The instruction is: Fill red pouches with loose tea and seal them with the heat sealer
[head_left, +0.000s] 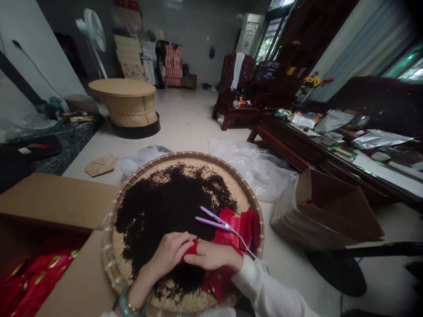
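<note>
Head view: your left hand (170,252), right hand (213,255) on red packet (191,249)
Packet: plain red, any writing hidden
Fingers: left pressed together; right, cannot tell

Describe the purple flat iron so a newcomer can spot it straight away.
Look to the big round woven tray. On its right side, just beyond the right hand, the flat iron lies where the dark heap meets the red packets. Unlike both, it is purple: two slim arms spread in a V, trailing a pale cord.
</note>
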The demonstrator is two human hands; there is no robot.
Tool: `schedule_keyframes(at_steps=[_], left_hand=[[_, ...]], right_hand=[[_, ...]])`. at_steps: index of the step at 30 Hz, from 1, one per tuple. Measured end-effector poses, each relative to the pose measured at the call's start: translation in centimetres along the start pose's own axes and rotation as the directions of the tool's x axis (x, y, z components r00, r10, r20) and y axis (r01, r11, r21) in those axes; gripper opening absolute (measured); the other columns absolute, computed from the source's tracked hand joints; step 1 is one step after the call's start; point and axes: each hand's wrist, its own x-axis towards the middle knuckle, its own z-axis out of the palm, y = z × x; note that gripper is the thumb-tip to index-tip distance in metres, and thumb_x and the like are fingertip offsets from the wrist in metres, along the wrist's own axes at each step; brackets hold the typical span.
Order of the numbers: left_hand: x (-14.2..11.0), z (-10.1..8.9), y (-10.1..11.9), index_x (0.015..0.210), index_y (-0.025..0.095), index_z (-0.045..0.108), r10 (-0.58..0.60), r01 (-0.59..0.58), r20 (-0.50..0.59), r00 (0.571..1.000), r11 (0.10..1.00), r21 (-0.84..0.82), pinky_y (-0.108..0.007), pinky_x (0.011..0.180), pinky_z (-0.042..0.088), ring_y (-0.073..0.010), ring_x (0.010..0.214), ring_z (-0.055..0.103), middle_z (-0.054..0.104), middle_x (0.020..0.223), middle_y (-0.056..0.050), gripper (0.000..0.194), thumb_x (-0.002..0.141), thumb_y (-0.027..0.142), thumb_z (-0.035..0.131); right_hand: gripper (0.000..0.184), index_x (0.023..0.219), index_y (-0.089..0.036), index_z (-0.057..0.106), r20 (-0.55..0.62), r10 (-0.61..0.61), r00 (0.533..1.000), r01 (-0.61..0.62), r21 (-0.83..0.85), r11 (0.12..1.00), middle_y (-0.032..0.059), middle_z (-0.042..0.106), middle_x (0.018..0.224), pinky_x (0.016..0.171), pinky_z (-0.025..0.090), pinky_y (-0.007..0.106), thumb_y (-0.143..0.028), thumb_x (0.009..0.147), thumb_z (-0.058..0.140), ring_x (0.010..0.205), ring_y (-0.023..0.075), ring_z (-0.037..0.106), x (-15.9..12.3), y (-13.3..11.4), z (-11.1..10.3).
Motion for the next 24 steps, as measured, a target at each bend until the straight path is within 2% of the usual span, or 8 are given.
schedule_keyframes(at_steps=[2, 4, 8, 11, 16, 21, 24], left_hand=[[0.2, -0.2, -0.1, 0.09, 0.023, 0.071, -0.052, 0.054, 0.045, 0.998, 0.997, -0.046, -0.027, 0.081, 0.051, -0.0202, 0.09, 0.07, 0.076, 0.099, -0.004, 0.024, 0.088, 0.027, 0.047], [0.2, -0.3, -0.3, 0.099, 0.024, 0.068, -0.126, 0.132, 0.077, 0.989, 0.988, -0.082, -0.028, 0.085, 0.05, -0.0207, 0.098, 0.068, 0.074, 0.107, -0.004, 0.023, 0.088, 0.029, 0.049], [0.2, -0.4, -1.2, 0.121, 0.026, 0.06, -0.245, 0.25, 0.087, 0.966, 0.967, -0.05, -0.033, 0.089, 0.048, -0.0239, 0.101, 0.066, 0.073, 0.109, -0.006, 0.037, 0.087, 0.037, 0.051], [0.2, -0.4, -1.7, 0.122, 0.026, 0.061, -0.227, 0.24, 0.131, 0.965, 0.966, -0.094, -0.034, 0.09, 0.047, -0.0241, 0.101, 0.065, 0.072, 0.11, -0.006, 0.039, 0.087, 0.041, 0.05], [0.5, -0.2, -1.8, 0.126, 0.022, 0.058, -0.179, 0.226, 0.192, 0.965, 0.939, -0.26, -0.035, 0.096, 0.043, -0.0255, 0.11, 0.06, 0.066, 0.122, -0.008, 0.046, 0.086, 0.044, 0.053], [0.3, 0.5, -2.6, 0.121, 0.022, 0.063, -0.191, 0.212, 0.098, 0.977, 0.933, -0.292, -0.039, 0.097, 0.044, -0.0298, 0.108, 0.061, 0.068, 0.119, -0.011, 0.05, 0.078, 0.047, 0.061], [0.0, 1.0, -3.4, 0.115, 0.024, 0.067, -0.196, 0.21, 0.077, 0.978, 0.938, -0.278, -0.04, 0.098, 0.044, -0.0306, 0.109, 0.061, 0.068, 0.119, -0.01, 0.046, 0.076, 0.048, 0.064]], right_hand=[[0.034, 0.087, -0.014, 0.065, 0.067, 0.088, 0.994, -0.081, -0.1, 0.992, 0.0026, 0.061, 0.073, 0.076, 0.044, 0.03, -0.033, 0.098, 0.039, 0.069, 0.0151, 0.048, 0.0, -0.2, -0.4], [0.036, 0.084, -0.014, 0.064, 0.105, 0.138, 0.985, -0.12, -0.159, 0.98, 0.0021, 0.06, 0.068, 0.084, 0.042, 0.036, -0.034, 0.098, 0.037, 0.07, 0.0161, 0.046, 0.0, -0.4, -1.0], [0.029, 0.091, -0.016, 0.064, 0.094, 0.046, 0.995, -0.039, -0.073, 0.997, 0.0007, 0.062, 0.076, 0.099, 0.034, 0.037, -0.029, 0.099, 0.038, 0.081, 0.0155, 0.049, -0.3, -0.3, -2.2], [0.029, 0.093, -0.017, 0.064, 0.123, 0.011, 0.992, -0.006, -0.035, 0.999, -0.0009, 0.062, 0.074, 0.103, 0.032, 0.037, -0.027, 0.099, 0.037, 0.081, 0.0139, 0.052, -0.2, 0.1, -2.7], [0.034, 0.085, -0.015, 0.065, 0.227, 0.027, 0.974, -0.01, -0.074, 0.997, -0.0021, 0.06, 0.064, 0.107, 0.029, 0.044, -0.027, 0.099, 0.036, 0.076, 0.0145, 0.059, 0.4, 0.4, -3.4], [0.03, 0.086, -0.015, 0.067, 0.328, 0.038, 0.944, -0.004, -0.104, 0.995, 0.0017, 0.067, 0.072, 0.11, 0.022, 0.05, -0.028, 0.097, 0.043, 0.097, 0.0203, 0.062, 1.2, 0.0, -3.8], [0.032, 0.077, -0.014, 0.066, 0.407, 0.092, 0.909, -0.04, -0.134, 0.99, 0.001, 0.065, 0.064, 0.112, 0.014, 0.055, -0.031, 0.096, 0.047, 0.098, 0.0223, 0.063, 1.7, 0.0, -3.7]])
